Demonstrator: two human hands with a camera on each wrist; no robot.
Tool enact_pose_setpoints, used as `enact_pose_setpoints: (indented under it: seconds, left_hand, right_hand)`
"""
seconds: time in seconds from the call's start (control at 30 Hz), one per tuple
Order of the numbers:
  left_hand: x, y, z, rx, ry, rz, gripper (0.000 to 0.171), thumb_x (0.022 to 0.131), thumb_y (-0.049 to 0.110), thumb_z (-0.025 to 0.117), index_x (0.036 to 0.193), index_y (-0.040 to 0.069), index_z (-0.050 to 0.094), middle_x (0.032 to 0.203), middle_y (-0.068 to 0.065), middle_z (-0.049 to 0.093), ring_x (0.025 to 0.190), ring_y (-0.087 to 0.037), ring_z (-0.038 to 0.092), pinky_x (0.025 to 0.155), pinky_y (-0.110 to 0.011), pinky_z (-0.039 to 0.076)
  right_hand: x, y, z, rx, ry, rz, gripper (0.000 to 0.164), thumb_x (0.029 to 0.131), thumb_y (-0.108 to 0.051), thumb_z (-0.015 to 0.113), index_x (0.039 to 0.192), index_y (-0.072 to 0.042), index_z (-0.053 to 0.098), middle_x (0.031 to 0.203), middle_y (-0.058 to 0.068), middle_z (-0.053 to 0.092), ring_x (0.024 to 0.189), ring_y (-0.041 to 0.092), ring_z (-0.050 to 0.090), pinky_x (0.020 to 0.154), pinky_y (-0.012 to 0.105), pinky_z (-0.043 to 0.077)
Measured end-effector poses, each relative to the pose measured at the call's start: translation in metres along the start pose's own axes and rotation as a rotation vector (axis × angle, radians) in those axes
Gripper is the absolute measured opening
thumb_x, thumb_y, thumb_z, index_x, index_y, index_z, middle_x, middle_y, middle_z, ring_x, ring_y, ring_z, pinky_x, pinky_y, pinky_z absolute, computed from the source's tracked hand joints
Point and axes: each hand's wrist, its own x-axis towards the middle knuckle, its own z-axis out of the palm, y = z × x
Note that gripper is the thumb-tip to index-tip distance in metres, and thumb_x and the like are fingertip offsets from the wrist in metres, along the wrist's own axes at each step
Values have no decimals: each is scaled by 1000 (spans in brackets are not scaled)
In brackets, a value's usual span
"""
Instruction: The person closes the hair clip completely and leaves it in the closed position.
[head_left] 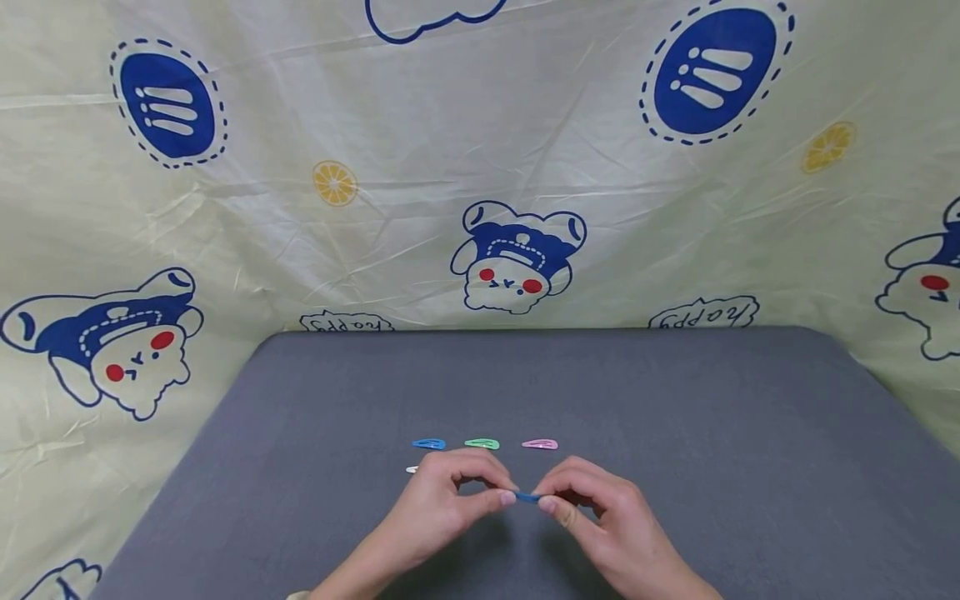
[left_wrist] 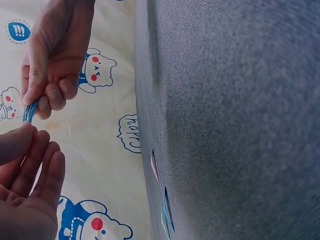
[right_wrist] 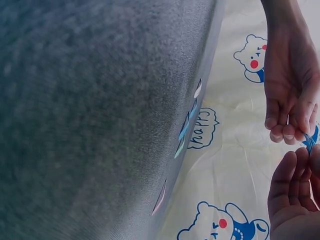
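Note:
A blue snap hair clip (head_left: pixel 528 497) is held up over the table between both hands. My left hand (head_left: pixel 456 493) pinches its left end with thumb and forefinger. The other end is pinched by my right hand (head_left: pixel 600 517). Both wrist views show the blue clip's slim body (left_wrist: pixel 30 111) bridging the two sets of fingertips, which cover its ends. Beyond the hands, a row of clips lies on the table: a blue clip (head_left: pixel 429 444), a green clip (head_left: pixel 482 444) and a pink clip (head_left: pixel 540 444). Mostly hidden behind my left hand is a white clip (head_left: pixel 412 470).
A dark grey cloth covers the table (head_left: pixel 712 417), whose far edge meets a pale hanging sheet (head_left: pixel 480 125). Printed bears, oranges and blue badges decorate that sheet. In the right wrist view the loose clips, including the white clip (right_wrist: pixel 198 88), appear edge-on along the tabletop.

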Motion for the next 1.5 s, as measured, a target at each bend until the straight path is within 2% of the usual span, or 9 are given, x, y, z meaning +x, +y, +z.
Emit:
enact_pose_setpoints:
  seconds: [0.1, 0.2, 0.3, 0.43, 0.67, 0.87, 1.07, 1.4, 1.5]
  left_hand:
    - [0, -1, 0, 5, 13, -1, 2, 87, 6, 74, 89, 6, 75, 87, -1, 69, 83, -15, 62, 79, -32, 54]
    - [0, -2, 1, 5, 33, -30, 5, 87, 7, 75, 90, 11, 76, 87, 2, 69, 84, -15, 62, 80, -32, 54]
    - [-1, -2, 1, 17, 53, -30, 6, 86, 8, 76, 90, 13, 76, 88, 4, 69, 85, -15, 63, 80, -32, 54]
    - [0, 0, 1, 24, 66, -10, 6, 86, 8, 76, 91, 13, 76, 89, 3, 69, 86, -15, 63, 81, -32, 53]
    - [2, -2, 0, -4, 50, 2, 7, 87, 7, 75, 91, 12, 75, 89, -1, 69, 85, -16, 65, 81, -34, 54]
    - [2, -5, -1, -28, 48, -35, 5, 86, 8, 76, 91, 8, 75, 88, -3, 69, 84, -17, 66, 81, -34, 54]
    - [3, -6, -2, -18, 39, -50, 5, 87, 10, 75, 92, 12, 76, 89, -5, 69, 84, -17, 66, 82, -34, 54]
    - [13, -4, -3, 92, 7, -156, 10, 87, 13, 76, 91, 22, 77, 85, 9, 68, 83, -14, 65, 79, -33, 53]
    - [17, -4, -3, 113, -1, -168, 8, 88, 15, 76, 91, 22, 77, 85, 10, 68, 82, -13, 65, 79, -33, 53]
  right_hand:
    - [-1, 0, 1, 15, 5, 44, 28, 88, 2, 69, 102, -22, 69, 93, 1, 64, 81, 11, 58, 67, 24, 50]
    - [-1, -2, 1, 22, 1, 70, 22, 90, -3, 69, 102, -22, 69, 94, 3, 64, 81, 12, 59, 68, 26, 52]
    - [-1, -5, 1, 23, -8, 90, 19, 92, -7, 68, 103, -22, 69, 95, 0, 64, 81, 11, 59, 69, 26, 53]
    - [0, -6, -1, 27, -17, 98, 20, 92, -6, 68, 102, -23, 69, 95, -3, 64, 82, 11, 60, 69, 26, 53]
    - [1, -4, -1, 51, -6, 79, 25, 90, -1, 69, 102, -23, 70, 95, -7, 65, 82, 11, 61, 69, 26, 54]
    - [2, 0, -1, 67, 4, 32, 29, 88, 5, 70, 102, -20, 71, 95, -5, 65, 80, 12, 60, 68, 26, 53]
    - [3, 1, -4, 81, -23, 158, 23, 90, -3, 70, 101, -24, 72, 95, -3, 67, 82, 13, 62, 70, 29, 55]
    - [8, 8, -12, 78, -20, 174, 16, 91, -7, 70, 102, -19, 73, 95, -1, 67, 81, 15, 62, 70, 29, 54]
    - [10, 11, -15, 83, -21, 212, 15, 91, -11, 70, 103, -20, 72, 95, -1, 67, 80, 16, 62, 70, 29, 54]
